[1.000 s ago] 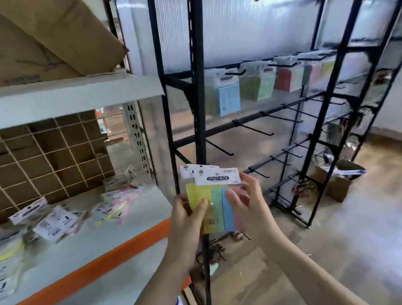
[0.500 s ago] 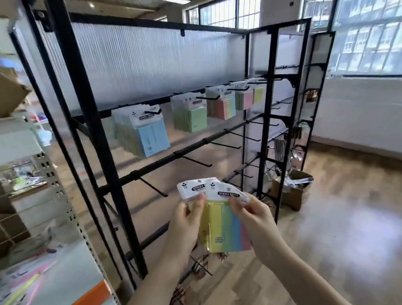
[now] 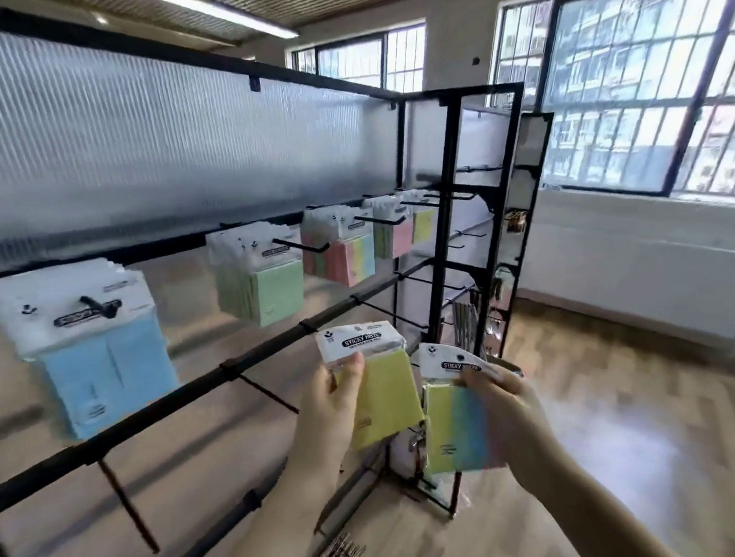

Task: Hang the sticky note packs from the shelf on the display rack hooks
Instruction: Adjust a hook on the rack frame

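Two sticky note packs, bunched together in your hands half a second ago, are now split before the display rack: left hand pinches the yellow pack, right hand grips the rainbow pack, ready for hanging.

Barred windows fill the wall from one to three o'clock, a white radiator panel runs below them at three, a ceiling strip light crosses at twelve, and wood-pattern flooring spreads toward four o'clock.
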Demonstrator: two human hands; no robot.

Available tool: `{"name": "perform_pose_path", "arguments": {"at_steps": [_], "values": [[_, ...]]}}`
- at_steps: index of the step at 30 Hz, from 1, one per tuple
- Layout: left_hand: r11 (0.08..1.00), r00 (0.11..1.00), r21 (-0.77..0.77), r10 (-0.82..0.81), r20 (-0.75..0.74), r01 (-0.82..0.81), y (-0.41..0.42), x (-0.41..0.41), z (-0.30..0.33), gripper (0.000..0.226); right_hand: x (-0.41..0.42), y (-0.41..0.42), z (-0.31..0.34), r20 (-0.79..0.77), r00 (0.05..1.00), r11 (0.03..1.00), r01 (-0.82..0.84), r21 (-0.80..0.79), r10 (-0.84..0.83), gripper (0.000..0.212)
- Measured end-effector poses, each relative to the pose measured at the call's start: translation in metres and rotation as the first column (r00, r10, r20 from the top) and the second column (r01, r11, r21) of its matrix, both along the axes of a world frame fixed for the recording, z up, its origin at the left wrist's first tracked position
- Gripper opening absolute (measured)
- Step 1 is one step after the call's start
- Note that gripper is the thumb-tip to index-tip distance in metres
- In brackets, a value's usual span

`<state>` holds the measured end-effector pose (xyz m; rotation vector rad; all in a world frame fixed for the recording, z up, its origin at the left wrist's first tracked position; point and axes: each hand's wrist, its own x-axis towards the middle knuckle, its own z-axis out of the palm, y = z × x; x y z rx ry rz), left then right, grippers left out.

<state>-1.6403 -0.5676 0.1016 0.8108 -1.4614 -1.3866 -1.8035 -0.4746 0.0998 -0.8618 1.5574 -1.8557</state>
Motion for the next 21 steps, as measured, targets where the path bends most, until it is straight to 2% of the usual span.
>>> {"name": "perform_pose_path", "arguments": {"at_steps": [3, 8, 11, 13, 14, 18, 21], "values": [[0.999, 0.999, -0.020, -0.049, 0.009, 0.049, -0.022, -0.030, 0.004, 0.038, -0.025, -0.022, 0.001, -0.119, 0.993, 0.997, -0.005, 0.071, 0.014, 0.019], [0.995, 0.995, -0.037, -0.092, 0.027, 0.093, -0.054, -0.081, 0.007, 0.066, -0.060, -0.053, 0.008, -0.253, 0.966, 0.998, -0.045, 0.050, 0.057, 0.013], [0.984, 0.988, -0.080, -0.155, 0.025, 0.157, -0.068, -0.106, 0.011, 0.075, -0.083, -0.068, 0.012, -0.320, 0.944, 0.997, -0.067, 0.043, 0.077, 0.034], [0.977, 0.985, -0.131, -0.166, 0.042, 0.170, -0.077, -0.123, 0.015, 0.080, -0.098, -0.078, 0.015, -0.344, 0.934, 0.995, -0.090, 0.045, 0.100, 0.035], [0.973, 0.984, -0.156, -0.164, 0.066, 0.173, -0.082, -0.132, 0.016, 0.077, -0.106, -0.084, 0.016, -0.348, 0.929, 0.992, -0.117, 0.047, 0.126, 0.034], [0.972, 0.987, -0.180, -0.139, 0.082, 0.152, -0.104, -0.173, 0.014, 0.043, -0.148, -0.113, 0.014, -0.391, 0.903, 0.984, -0.177, 0.034, 0.177, 0.037], [0.977, 0.989, -0.167, -0.120, 0.087, 0.133, -0.122, -0.208, 0.015, 0.038, -0.186, -0.135, 0.015, -0.383, 0.906, 0.978, -0.206, -0.025, 0.181, 0.043]]}}
